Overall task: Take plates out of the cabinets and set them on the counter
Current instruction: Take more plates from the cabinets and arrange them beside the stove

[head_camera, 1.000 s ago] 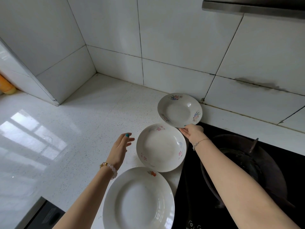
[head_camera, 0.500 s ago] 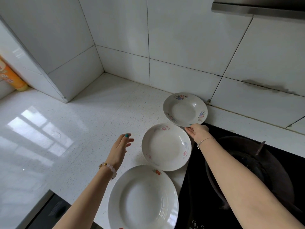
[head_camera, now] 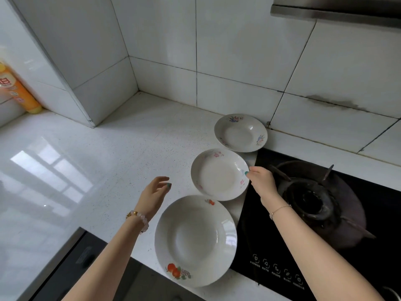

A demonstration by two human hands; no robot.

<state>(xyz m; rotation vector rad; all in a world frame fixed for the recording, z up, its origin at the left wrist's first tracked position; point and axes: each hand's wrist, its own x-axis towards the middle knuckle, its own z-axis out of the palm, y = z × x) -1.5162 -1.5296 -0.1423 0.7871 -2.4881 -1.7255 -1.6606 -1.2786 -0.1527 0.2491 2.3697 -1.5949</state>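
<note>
Three plates sit on the white counter (head_camera: pixel 97 161) in a diagonal line, just left of the black cooktop (head_camera: pixel 271 253). The far plate (head_camera: pixel 240 133) is tucked against the tiled wall. The middle plate (head_camera: pixel 218 174) is just below it. The near plate (head_camera: pixel 195 240), the biggest one with a fruit print, is close to the counter's front edge. The middle and near rims meet, and I honestly can't tell which one lies on top.

The right hand (head_camera: pixel 261 181) is at the middle plate's right rim with one teal-nailed fingertip on the edge. The rest of its fingers curl under and are hidden by the back of the hand, so pinching or just touching? Can't say. The left hand (head_camera: pixel 153 196) hangs over bare counter left of the plates, fingers loosely bent and a bit apart, gripping nothing.

The orange bottle (head_camera: pixel 18 90) at the far left is cut off by the frame and its label is too blurry to read. Only the bottom lip of the range hood (head_camera: pixel 336 13) shows up top. The burner (head_camera: pixel 314 203) is dark and murky, and the cooktop's touch icons are too small to make out.
</note>
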